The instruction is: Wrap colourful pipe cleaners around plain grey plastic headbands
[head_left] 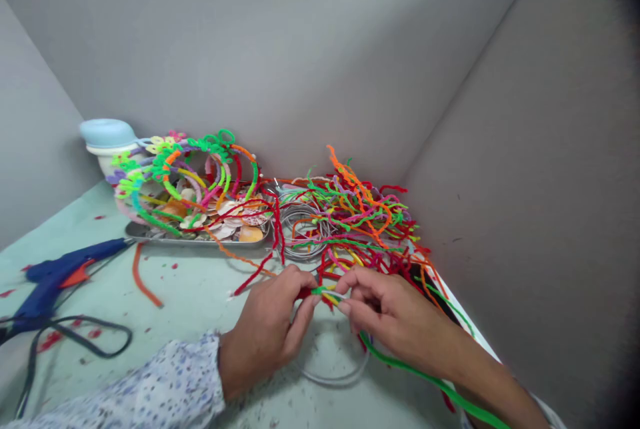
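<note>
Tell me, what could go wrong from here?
The green piece pinched in the left fingers could slip and loosen. The long green strip trailing beside the right forearm might snag. The looped cord of the blue glue gun, lying near the left sleeve, could perhaps catch it.

Head-worn view, forward and down

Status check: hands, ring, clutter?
Left hand pinching green-wrapped part of grey ring; right hand alongside. Green strip trailing by right forearm. Pipe-cleaner pile just beyond hands.
</note>
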Action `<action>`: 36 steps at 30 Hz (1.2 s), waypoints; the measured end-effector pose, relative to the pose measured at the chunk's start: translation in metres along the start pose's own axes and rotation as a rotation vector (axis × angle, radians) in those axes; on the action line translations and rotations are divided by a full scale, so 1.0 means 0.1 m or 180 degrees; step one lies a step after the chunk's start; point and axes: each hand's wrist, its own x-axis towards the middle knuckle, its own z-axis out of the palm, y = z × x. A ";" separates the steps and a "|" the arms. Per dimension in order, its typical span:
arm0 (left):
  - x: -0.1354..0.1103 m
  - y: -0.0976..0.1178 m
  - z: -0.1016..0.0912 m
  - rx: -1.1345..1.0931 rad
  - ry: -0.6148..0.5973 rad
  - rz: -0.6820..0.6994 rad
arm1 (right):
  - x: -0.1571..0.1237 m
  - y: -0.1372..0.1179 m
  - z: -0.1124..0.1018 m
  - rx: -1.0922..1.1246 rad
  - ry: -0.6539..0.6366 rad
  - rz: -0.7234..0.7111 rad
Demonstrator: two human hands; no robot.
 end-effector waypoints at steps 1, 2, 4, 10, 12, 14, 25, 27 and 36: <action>0.00 -0.01 0.00 -0.0006 0.0052 0.0038 | 0.00 -0.01 -0.01 0.0144 -0.0086 0.0074; -0.01 -0.02 0.00 -0.0035 0.0093 0.0077 | 0.00 -0.01 -0.02 0.0277 -0.0181 0.0157; -0.01 -0.02 -0.01 -0.0133 0.0160 0.0186 | 0.01 -0.01 -0.04 0.0522 -0.0405 0.0312; -0.01 0.02 -0.03 -0.0374 0.0183 0.0637 | 0.03 0.04 -0.05 0.0724 -0.0808 0.0410; -0.01 0.03 -0.03 -0.0373 0.0221 0.0658 | 0.04 0.04 -0.05 0.0659 -0.0777 0.0406; 0.00 0.03 -0.03 -0.0397 0.0224 0.0698 | 0.04 0.02 -0.04 0.0590 -0.0698 0.0411; 0.00 0.03 -0.05 -0.0432 0.0102 0.0922 | 0.03 0.05 -0.04 0.0826 -0.0834 0.0611; 0.00 0.01 -0.03 -0.0437 0.0076 0.0850 | 0.04 0.05 -0.04 0.0927 -0.0859 0.0548; 0.08 0.10 -0.06 -0.0740 -0.0573 -0.0681 | 0.07 0.08 -0.04 0.0588 -0.0503 0.0374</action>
